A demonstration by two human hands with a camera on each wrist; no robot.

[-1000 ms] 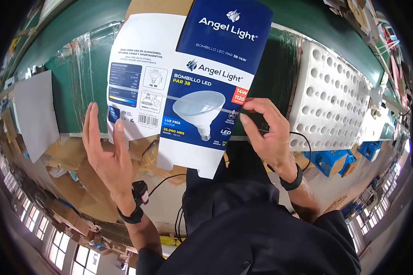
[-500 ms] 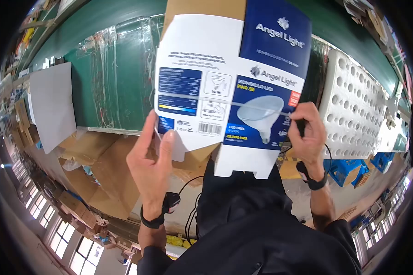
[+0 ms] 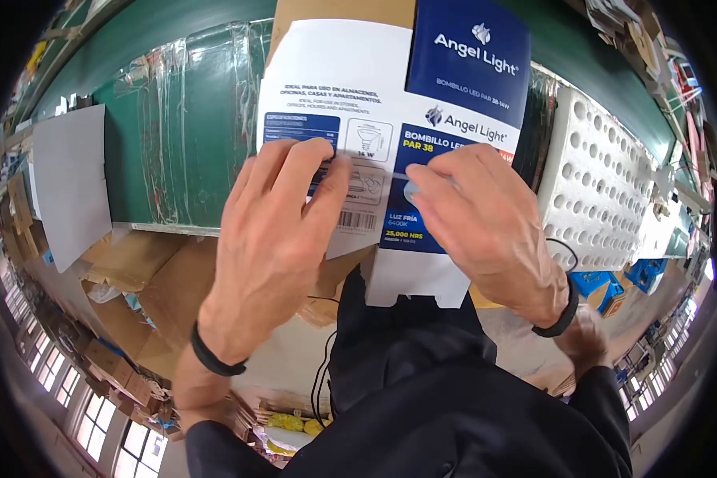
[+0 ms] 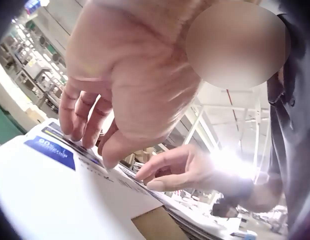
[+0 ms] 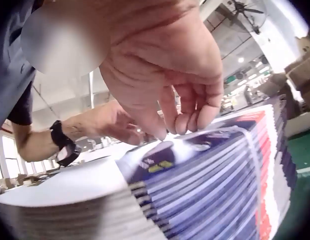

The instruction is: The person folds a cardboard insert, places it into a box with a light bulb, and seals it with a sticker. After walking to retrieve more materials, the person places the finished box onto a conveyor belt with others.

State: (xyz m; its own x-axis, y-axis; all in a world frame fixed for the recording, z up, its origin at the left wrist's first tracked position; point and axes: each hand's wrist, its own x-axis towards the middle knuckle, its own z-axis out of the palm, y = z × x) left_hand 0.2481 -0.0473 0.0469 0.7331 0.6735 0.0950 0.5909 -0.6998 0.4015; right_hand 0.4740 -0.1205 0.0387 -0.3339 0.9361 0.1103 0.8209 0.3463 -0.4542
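A stack of flat printed light-bulb cartons (image 3: 334, 56) lies on the green table, with blue and white panels facing up. One narrow, clear plastic strap (image 3: 399, 175) runs across the stack and down its side. Over the blue panel, my right hand (image 3: 486, 223) pinches at the strap with curled fingers and thumb. Beside it, my left hand (image 3: 271, 231) bends over the white panel, thumb and fingertips at the same strap. The layered carton edges (image 5: 205, 185) show in the right wrist view. Both hands cover part of the printed pictures.
A white foam tray with rows of round holes (image 3: 589, 191) stands to the right. A pale sheet (image 3: 70, 183) hangs over the table's left edge. Open brown cardboard boxes (image 3: 155, 295) sit below at the left, and blue plastic stools (image 3: 599, 288) at the lower right.
Both hands have moved inward from the stack's sides to the strap near its middle. The right fingers were at the strap near the right edge before.
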